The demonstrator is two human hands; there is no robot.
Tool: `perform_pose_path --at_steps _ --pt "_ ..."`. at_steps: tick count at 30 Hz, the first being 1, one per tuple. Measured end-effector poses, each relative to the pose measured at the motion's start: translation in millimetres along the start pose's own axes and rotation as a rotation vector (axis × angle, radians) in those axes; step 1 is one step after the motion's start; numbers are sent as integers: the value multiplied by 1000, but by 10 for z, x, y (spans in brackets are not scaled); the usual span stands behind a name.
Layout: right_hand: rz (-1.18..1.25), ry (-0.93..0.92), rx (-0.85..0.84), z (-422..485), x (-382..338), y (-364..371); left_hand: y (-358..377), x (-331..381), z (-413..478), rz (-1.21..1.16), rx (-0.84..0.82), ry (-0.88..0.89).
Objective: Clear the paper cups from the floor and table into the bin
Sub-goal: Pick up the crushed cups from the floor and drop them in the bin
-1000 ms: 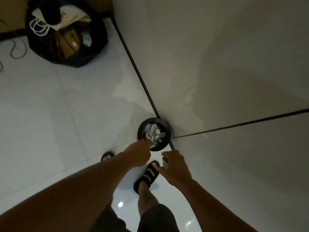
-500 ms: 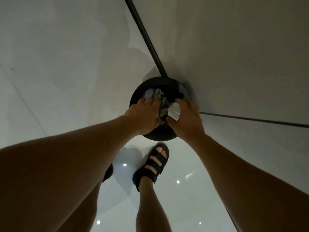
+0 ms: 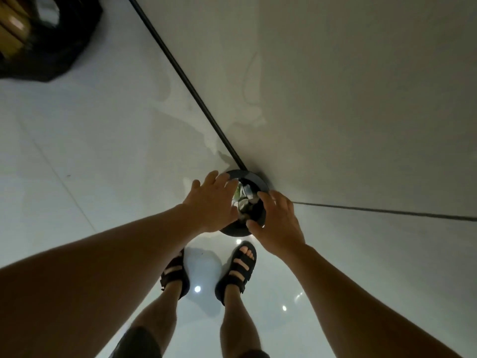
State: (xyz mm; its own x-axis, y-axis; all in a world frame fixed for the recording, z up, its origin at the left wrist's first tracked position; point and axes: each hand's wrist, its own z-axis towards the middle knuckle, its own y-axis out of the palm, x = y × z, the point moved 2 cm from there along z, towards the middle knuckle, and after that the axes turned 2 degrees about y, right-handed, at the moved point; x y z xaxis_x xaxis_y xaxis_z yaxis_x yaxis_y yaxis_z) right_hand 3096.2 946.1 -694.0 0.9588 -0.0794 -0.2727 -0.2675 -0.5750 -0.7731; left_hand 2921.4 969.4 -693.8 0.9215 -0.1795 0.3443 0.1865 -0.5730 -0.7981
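Both hands are empty with fingers spread, the left hand and right hand flanking the small round black bin in the corner of the glossy white floor. The crumpled white paper cups sit heaped at its mouth. Packed that full, they could spring back out, or a careless nudge might tip the bin.

Your arms are bare from the frame's edge to the left hand and right hand. You wear black open-toed sandals with broad straps and dark grey shorts.
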Motion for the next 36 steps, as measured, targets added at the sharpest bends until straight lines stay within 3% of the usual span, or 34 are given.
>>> perform_pose_path --at_steps 7,16,22,36 --pt "144 68 134 -1003 -532 -924 -960 477 -866 132 0 162" --pt "294 359 229 -2795 -313 -1108 -1519 1467 -1704 231 -101 336" --pt "413 579 385 -4163 232 -893 -1249 2594 -2396 377 -165 566" --pt "719 1223 612 -7833 952 660 233 5110 -4802 693 -240 1183"
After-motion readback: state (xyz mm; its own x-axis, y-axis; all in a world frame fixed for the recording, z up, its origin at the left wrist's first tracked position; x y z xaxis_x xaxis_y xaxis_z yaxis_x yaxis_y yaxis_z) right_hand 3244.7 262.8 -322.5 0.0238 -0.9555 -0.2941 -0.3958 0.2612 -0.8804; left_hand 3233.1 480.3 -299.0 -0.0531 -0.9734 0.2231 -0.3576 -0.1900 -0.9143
